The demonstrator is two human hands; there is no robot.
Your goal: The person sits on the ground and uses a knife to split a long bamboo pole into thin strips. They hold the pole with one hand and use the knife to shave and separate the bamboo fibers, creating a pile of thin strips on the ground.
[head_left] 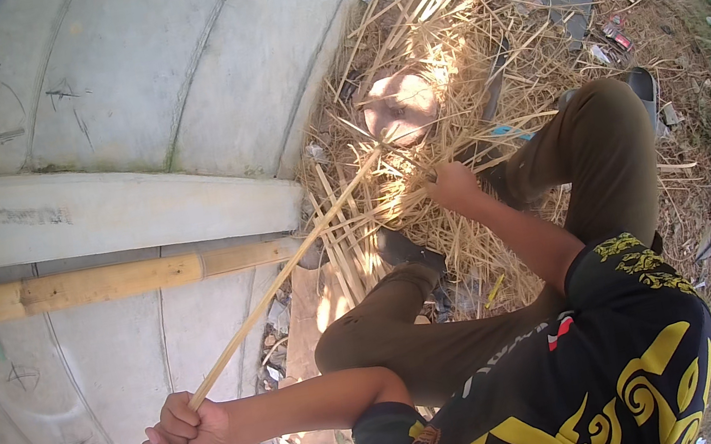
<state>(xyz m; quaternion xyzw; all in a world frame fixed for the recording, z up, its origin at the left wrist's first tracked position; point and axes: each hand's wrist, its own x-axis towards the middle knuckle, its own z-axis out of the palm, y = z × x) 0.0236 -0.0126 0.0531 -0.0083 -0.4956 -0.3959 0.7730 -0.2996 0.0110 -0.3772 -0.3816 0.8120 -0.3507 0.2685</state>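
At the lower left, my left hand [188, 431] is closed around one end of a long, thin bamboo strip [285, 276]. The strip slants up and right to a pale, rounded block [401, 109] on the ground. Near its far end, my right hand [455, 188] is closed, thumb side up, on what looks like a knife [406, 157]. The narrow dark blade crosses the strip close to the block; the handle is hidden in my fist. Whether the blade is cutting into the strip cannot be made out.
Bamboo strips [343, 233] and shavings cover the ground around my bent legs [612, 151]. A concrete wall [125, 82] rises on the left, with a bamboo pole [112, 283] running along it. Flat cardboard [302, 325] lies beside my knee; litter is scattered at right.
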